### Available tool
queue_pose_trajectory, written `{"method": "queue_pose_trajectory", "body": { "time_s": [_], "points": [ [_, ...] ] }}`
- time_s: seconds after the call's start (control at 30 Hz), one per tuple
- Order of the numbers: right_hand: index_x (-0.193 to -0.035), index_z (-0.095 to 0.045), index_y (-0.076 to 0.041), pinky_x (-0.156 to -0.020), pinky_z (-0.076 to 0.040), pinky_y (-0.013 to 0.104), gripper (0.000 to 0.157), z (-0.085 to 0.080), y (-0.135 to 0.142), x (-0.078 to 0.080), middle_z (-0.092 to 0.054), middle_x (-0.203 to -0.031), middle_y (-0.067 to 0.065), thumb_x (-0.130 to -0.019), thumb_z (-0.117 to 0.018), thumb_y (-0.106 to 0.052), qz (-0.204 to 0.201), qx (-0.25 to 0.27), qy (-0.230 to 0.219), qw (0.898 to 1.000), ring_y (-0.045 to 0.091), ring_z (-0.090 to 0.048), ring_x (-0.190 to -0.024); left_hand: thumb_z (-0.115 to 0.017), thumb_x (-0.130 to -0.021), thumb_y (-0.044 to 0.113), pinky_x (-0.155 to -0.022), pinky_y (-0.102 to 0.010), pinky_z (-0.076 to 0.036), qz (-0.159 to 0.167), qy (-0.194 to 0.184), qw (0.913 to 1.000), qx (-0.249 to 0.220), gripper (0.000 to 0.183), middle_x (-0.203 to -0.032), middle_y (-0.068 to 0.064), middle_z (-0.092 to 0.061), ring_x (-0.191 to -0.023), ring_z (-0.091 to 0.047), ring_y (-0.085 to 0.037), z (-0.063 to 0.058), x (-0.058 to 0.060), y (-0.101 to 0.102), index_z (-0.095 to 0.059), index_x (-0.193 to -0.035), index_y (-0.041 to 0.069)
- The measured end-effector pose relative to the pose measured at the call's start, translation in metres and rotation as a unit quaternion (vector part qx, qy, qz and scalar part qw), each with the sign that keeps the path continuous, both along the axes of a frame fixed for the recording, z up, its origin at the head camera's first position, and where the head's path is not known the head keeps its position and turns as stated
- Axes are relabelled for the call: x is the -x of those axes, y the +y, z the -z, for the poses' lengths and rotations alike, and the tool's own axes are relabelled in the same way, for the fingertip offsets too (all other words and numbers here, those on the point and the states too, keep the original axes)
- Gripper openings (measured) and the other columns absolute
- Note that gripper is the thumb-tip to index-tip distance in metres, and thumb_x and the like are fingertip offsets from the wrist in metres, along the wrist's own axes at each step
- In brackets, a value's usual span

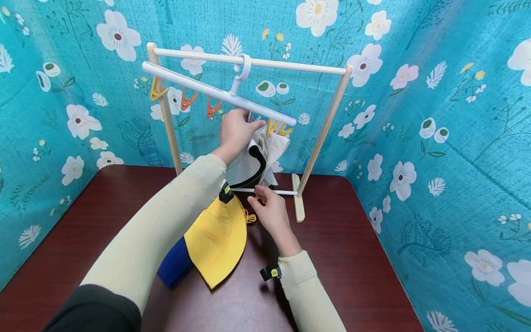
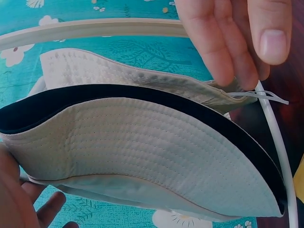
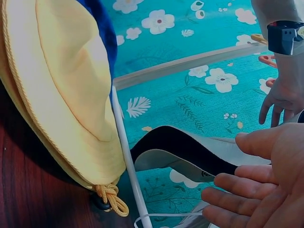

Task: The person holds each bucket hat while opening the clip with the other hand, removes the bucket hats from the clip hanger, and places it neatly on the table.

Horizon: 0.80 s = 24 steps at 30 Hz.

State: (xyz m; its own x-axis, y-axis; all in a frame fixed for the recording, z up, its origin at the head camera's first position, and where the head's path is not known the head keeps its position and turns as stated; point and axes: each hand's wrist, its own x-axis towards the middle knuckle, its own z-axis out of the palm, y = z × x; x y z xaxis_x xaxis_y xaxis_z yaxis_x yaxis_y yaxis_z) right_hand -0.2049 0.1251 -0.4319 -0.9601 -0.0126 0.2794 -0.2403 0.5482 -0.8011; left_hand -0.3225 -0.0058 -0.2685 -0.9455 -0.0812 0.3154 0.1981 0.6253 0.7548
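Note:
A pale bucket hat (image 1: 242,168) with stitched brim and black inner band hangs below the white hanger (image 1: 188,84). Two yellow clips (image 1: 271,127) at the hanger's right end sit at the hat's upper edge. My left hand (image 1: 235,133) grips the hat's upper edge beneath the middle of the hanger, some fingers hidden behind the cloth. Lower down, my right hand (image 1: 271,210) has its fingers relaxed and spread beside the hat's lower end. A thin white cord (image 2: 273,97) trails from the hat near the right fingertips.
The hanger hooks over a wooden rack's top bar (image 1: 298,67) and tilts down to the right. One yellow and two orange clips (image 1: 213,108) hang on its left half. A yellow bucket hat (image 1: 217,235) and blue cloth (image 1: 176,263) lie on the dark table (image 1: 344,258).

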Motion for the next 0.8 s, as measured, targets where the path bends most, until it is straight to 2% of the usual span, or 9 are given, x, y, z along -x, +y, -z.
{"method": "queue_pose_trajectory", "body": {
  "time_s": [0.27, 0.57, 0.7, 0.8],
  "points": [
    [-0.134, -0.066, -0.006, -0.099, -0.055, 0.041, 0.043, 0.003, -0.003, 0.001, -0.072, -0.126, 0.008, -0.097, -0.073, -0.027, -0.004, -0.007, -0.004, 1.0, 0.022, -0.069, -0.114, -0.071, -0.094, 0.051, -0.053, -0.032, -0.035, 0.001, 0.02, 0.9996, 0.021, 0.041, -0.065, -0.002, -0.052, -0.059, -0.049, -0.02, 0.003, -0.001, -0.001, -0.06, -0.079, 0.015],
    [-0.137, -0.064, -0.006, -0.097, -0.056, 0.044, 0.048, 0.001, -0.006, 0.011, -0.071, -0.129, 0.01, -0.097, -0.072, -0.032, 0.027, 0.003, 0.0, 1.0, 0.026, -0.069, -0.116, -0.069, -0.094, 0.052, -0.052, -0.031, -0.035, -0.001, 0.021, 0.9993, 0.031, 0.043, -0.063, -0.001, -0.05, -0.059, -0.05, -0.02, 0.001, 0.001, -0.001, -0.062, -0.078, 0.013],
    [-0.143, -0.059, -0.006, -0.098, -0.055, 0.044, 0.056, -0.004, -0.009, 0.016, -0.068, -0.133, 0.014, -0.097, -0.071, -0.037, 0.048, 0.009, -0.012, 0.999, 0.028, -0.067, -0.121, -0.069, -0.095, 0.053, -0.051, -0.032, -0.036, 0.001, 0.018, 0.9991, 0.037, 0.043, -0.063, -0.002, -0.052, -0.059, -0.052, -0.02, -0.001, -0.002, -0.002, -0.062, -0.079, 0.014],
    [-0.15, -0.05, -0.004, -0.101, -0.054, 0.043, 0.068, -0.004, -0.01, 0.02, -0.064, -0.139, 0.017, -0.097, -0.07, -0.04, 0.054, 0.022, -0.022, 0.998, 0.03, -0.064, -0.126, -0.068, -0.095, 0.053, -0.051, -0.032, -0.036, 0.006, 0.02, 0.9988, 0.044, 0.043, -0.063, -0.002, -0.053, -0.059, -0.052, -0.021, -0.001, -0.004, -0.002, -0.062, -0.078, 0.014]
  ]
}}
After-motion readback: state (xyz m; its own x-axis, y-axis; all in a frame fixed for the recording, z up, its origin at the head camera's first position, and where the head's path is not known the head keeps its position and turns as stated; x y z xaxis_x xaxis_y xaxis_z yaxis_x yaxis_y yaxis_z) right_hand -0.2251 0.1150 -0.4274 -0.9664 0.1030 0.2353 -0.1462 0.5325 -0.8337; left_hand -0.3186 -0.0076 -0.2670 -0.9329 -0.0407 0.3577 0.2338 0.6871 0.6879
